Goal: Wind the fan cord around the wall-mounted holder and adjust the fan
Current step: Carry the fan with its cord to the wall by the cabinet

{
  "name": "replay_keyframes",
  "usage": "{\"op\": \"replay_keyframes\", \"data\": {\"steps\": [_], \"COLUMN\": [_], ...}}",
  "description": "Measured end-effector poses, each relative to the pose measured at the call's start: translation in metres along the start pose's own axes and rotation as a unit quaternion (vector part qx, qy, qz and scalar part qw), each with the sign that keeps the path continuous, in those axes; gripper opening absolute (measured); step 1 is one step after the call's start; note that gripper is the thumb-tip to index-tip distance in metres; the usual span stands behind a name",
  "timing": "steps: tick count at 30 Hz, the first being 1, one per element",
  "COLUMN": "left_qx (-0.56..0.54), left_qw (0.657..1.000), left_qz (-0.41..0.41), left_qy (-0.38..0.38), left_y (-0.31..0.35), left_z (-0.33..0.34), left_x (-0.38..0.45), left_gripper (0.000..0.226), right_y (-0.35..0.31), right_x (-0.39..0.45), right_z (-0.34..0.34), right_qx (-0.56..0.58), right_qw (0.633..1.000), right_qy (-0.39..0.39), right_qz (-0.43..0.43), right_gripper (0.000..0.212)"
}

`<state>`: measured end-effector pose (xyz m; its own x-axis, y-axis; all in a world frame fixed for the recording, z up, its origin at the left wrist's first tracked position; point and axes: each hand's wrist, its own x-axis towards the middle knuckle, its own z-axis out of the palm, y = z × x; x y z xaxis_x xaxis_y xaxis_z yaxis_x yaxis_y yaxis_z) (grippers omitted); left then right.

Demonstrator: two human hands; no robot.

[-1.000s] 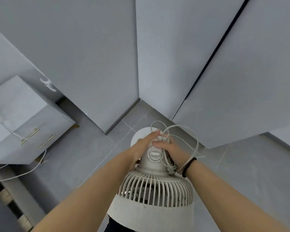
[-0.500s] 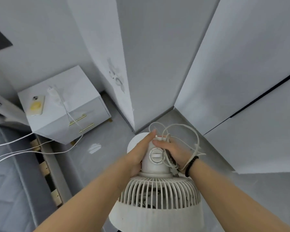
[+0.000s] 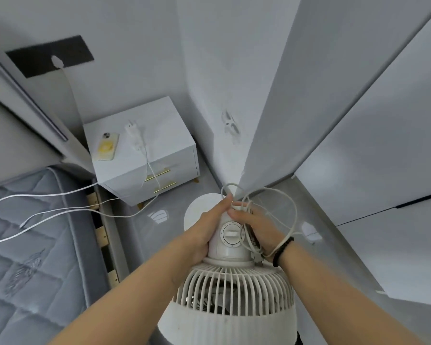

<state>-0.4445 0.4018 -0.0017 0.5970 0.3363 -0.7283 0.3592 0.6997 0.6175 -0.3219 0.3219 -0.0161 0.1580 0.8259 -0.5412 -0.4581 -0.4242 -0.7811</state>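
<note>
At six o'clock of the view, one white fan [image 3: 230,305] stands on the grey floor [image 3: 139,232], its ribbed grille toward the camera and its motor housing with one round dial [image 3: 232,233] just above. One white fan cord [image 3: 281,207] loops loosely over the housing's far end and drapes toward three o'clock. Two hands clasp the housing: the left hand [image 3: 208,229] curls its grip round the nine o'clock side, fingertips reaching the far end; the right hand [image 3: 258,226] wraps the three o'clock side, its grip clamped on housing and cord strands together, one dark band [image 3: 283,251] on its wrist. At eleven o'clock sits one white nightstand [image 3: 159,168] carrying one phone [image 3: 106,146] and one white plug [image 3: 135,136]. Toward nine o'clock lies one grey mattress [image 3: 30,257] crossed by thin white cables [image 3: 47,195]. One pale hook [image 3: 230,125] shows on the wall at twelve o'clock.
</note>
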Motion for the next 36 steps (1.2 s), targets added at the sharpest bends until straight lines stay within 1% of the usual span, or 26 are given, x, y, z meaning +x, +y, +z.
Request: {"op": "replay_keyframes", "data": {"steps": [2,5,8,11,12,13,14,15,16,18,20,23,25,28,30,33,36], "left_qx": [-0.013,-0.032,-0.036,-0.042,-0.048,-0.051,-0.056,-0.056,-0.055,-0.058,-0.054,-0.038,-0.033,-0.023,-0.018,-0.014,0.004], "left_qw": [1.000,0.999,0.999,0.999,0.998,0.998,0.998,0.998,0.998,0.997,0.997,0.998,0.998,0.996,0.996,0.994,0.994], "left_qz": [0.000,0.003,0.013,0.017,0.016,0.012,0.008,0.006,0.003,-0.004,-0.014,-0.025,-0.035,-0.051,-0.056,-0.063,-0.073], "left_qy": [0.006,0.018,0.017,0.025,0.029,0.035,0.039,0.042,0.043,0.051,0.055,0.049,0.047,0.064,0.074,0.083,0.087], "left_y": [0.007,0.019,0.027,0.033,0.035,0.037,0.040,0.044,0.048,0.057,0.066,0.083,0.098,0.120,0.134,0.151,0.163], "left_z": [-0.012,-0.033,-0.047,-0.056,-0.062,-0.065,-0.070,-0.073,-0.076,-0.081,-0.086,-0.092,-0.092,-0.092,-0.095,-0.102,-0.109], "left_x": [-0.003,-0.002,0.005,0.014,0.018,0.022,0.026,0.030,0.033,0.039,0.046,0.057,0.066,0.076,0.084,0.099,0.114], "left_gripper": [0.063,0.057,0.053,0.061,0.067,0.070,0.070,0.067,0.062,0.057,0.061,0.061,0.056,0.054,0.051,0.043,0.045], "right_y": [-0.004,-0.012,-0.020,-0.026,-0.028,-0.028,-0.030,-0.031,-0.032,-0.033,-0.037,-0.041,-0.046,-0.050,-0.050,-0.057,-0.062], "right_x": [0.008,0.025,0.040,0.058,0.066,0.074,0.081,0.089,0.095,0.110,0.121,0.138,0.152,0.174,0.190,0.211,0.226], "right_z": [0.013,0.030,0.037,0.039,0.041,0.042,0.044,0.045,0.045,0.044,0.045,0.044,0.037,0.031,0.029,0.027,0.026], "right_qx": [-0.003,-0.003,-0.017,-0.029,-0.033,-0.036,-0.040,-0.038,-0.031,-0.024,-0.012,-0.001,0.002,-0.002,0.001,0.011,0.022], "right_qw": [1.000,0.999,0.999,0.998,0.998,0.998,0.997,0.997,0.997,0.998,0.998,0.998,0.997,0.997,0.997,0.997,0.996], "right_qy": [-0.023,-0.035,-0.049,-0.055,-0.058,-0.054,-0.049,-0.046,-0.049,-0.051,-0.051,-0.054,-0.041,-0.006,0.004,0.015,0.022], "right_qz": [-0.005,0.006,0.007,0.011,0.014,0.021,0.036,0.041,0.041,0.038,0.033,0.044,0.061,0.076,0.080,0.080,0.084], "right_gripper": [0.071,0.074,0.054,0.052,0.055,0.064,0.075,0.080,0.078,0.065,0.055,0.051,0.058,0.083,0.094,0.100,0.101]}}
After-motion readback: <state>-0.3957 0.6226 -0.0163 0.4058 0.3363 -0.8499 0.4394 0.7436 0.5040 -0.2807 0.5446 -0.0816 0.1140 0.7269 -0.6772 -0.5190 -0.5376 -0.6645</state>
